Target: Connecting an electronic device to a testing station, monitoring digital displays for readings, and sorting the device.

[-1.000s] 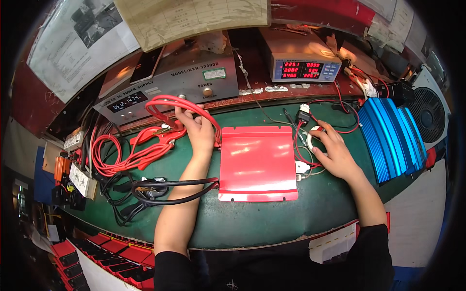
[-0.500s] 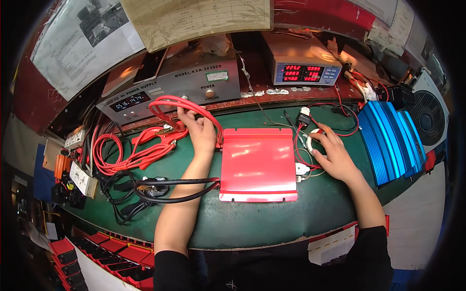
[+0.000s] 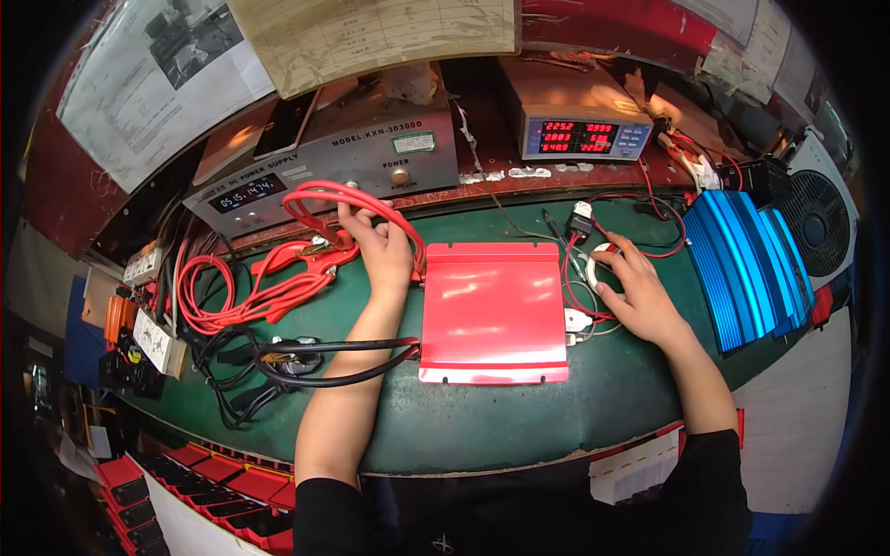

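Note:
A flat red metal-cased box (image 3: 493, 315) lies on the green bench top. Two thick red cables (image 3: 357, 192) loop up from its left side, and two black cables (image 3: 343, 348) come out lower down. My left hand (image 3: 380, 250) reaches in under the red loop, fingers curled together at the front of the grey power supply (image 3: 320, 167); what its fingertips touch is hidden. To the right of the box, my right hand (image 3: 642, 292) has thumb and fingers around a white curved, ring-like piece (image 3: 593, 267). Red clamps (image 3: 311, 264) grip the cable ends.
A meter with red digits (image 3: 586, 139) stands at the back. Blue finned housings (image 3: 737, 269) and a fan (image 3: 820, 227) are at the right. Coiled red leads (image 3: 209, 292), tangled black leads (image 3: 246, 371) and a socket strip (image 3: 158, 343) lie left. A white plug (image 3: 577, 321) sits at the box's right side.
Both hands and the red box stay practically in place. Some digits on the power supply and the meter differ slightly.

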`<action>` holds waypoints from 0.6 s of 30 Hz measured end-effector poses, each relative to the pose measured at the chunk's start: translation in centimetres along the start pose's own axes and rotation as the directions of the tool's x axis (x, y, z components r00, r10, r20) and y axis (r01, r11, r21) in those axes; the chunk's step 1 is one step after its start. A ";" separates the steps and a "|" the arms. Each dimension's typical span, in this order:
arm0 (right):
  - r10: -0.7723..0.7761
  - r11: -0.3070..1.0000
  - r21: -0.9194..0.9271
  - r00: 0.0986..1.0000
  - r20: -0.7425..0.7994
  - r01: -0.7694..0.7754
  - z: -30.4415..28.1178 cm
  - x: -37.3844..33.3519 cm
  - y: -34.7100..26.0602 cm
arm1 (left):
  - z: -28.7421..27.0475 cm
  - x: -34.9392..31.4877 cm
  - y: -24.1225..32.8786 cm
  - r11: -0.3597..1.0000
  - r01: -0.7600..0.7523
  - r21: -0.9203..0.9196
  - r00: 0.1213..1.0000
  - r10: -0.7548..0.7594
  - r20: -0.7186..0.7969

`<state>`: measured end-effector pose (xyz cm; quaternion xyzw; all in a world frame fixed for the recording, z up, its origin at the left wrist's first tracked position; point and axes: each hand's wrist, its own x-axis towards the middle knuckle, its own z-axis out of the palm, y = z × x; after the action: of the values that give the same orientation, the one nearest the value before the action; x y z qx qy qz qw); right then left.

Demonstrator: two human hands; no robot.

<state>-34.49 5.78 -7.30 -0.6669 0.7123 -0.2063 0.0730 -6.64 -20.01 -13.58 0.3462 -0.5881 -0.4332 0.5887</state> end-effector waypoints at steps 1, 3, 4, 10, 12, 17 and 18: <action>0.000 1.000 0.005 1.000 -0.005 0.000 0.0 0.2 0.0 | -0.1 0.0 -0.1 1.000 -0.002 0.000 1.000 0.002 0.000; -0.007 1.000 0.003 1.000 -0.007 0.007 0.0 0.3 0.0 | -0.3 0.0 -0.2 1.000 -0.005 -0.030 1.000 0.004 -0.003; -0.010 1.000 0.002 1.000 -0.004 0.010 0.0 0.2 0.0 | -0.2 0.0 0.0 1.000 -0.002 -0.030 1.000 0.002 -0.003; -0.001 1.000 0.004 1.000 -0.003 0.001 -0.1 0.2 -0.1 | -0.2 0.1 -0.3 1.000 -0.013 -0.022 1.000 0.013 -0.001; 0.000 1.000 -0.001 1.000 0.000 0.000 0.0 0.0 0.0 | 0.1 0.1 0.0 1.000 -0.012 0.006 1.000 0.012 -0.003; 0.003 1.000 -0.007 1.000 -0.004 -0.003 0.0 0.1 0.1 | -0.2 0.1 -0.4 1.000 -0.010 -0.005 1.000 0.010 -0.006; 0.000 1.000 -0.006 1.000 0.000 0.000 0.2 0.0 0.2 | -0.3 0.0 -0.8 1.000 -0.010 -0.002 1.000 0.010 -0.004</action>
<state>-34.57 5.72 -7.51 -0.6671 0.7130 -0.2042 0.0709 -6.39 -20.37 -14.32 0.3436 -0.5881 -0.4302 0.5925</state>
